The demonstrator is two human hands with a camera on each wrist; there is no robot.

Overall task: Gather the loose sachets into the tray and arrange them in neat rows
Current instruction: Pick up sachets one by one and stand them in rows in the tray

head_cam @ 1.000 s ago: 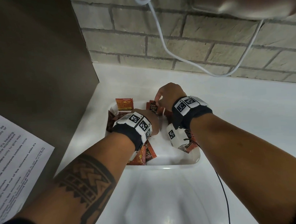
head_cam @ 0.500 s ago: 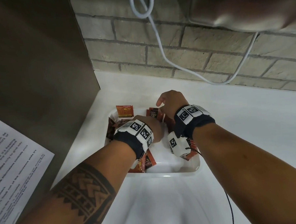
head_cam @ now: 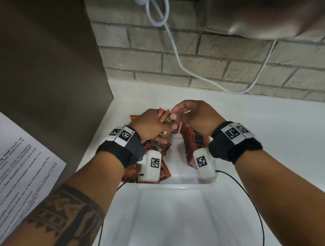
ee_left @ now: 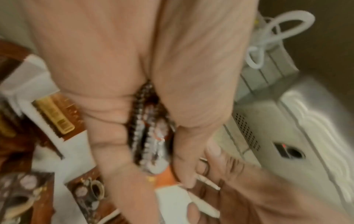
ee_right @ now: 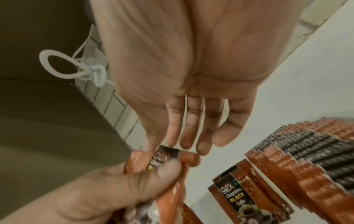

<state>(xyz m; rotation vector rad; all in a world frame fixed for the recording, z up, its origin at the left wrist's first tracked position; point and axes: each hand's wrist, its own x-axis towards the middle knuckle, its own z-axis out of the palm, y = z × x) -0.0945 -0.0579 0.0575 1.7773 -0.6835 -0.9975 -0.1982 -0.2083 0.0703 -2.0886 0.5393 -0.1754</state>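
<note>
My left hand (head_cam: 150, 123) is clamping a bunch of sachets (head_cam: 165, 117) edge-up while my right hand (head_cam: 195, 117) fingertips, loosely extended, are squaring them for the tray (head_cam: 179, 180) row.

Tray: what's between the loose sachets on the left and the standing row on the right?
Head view: bare white tray floor between the loose sachets and the row.

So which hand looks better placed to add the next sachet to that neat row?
Probably the right hand: it hovers over the row of sachets in the tray, fingertips at the bundle the left hand grips.
</note>
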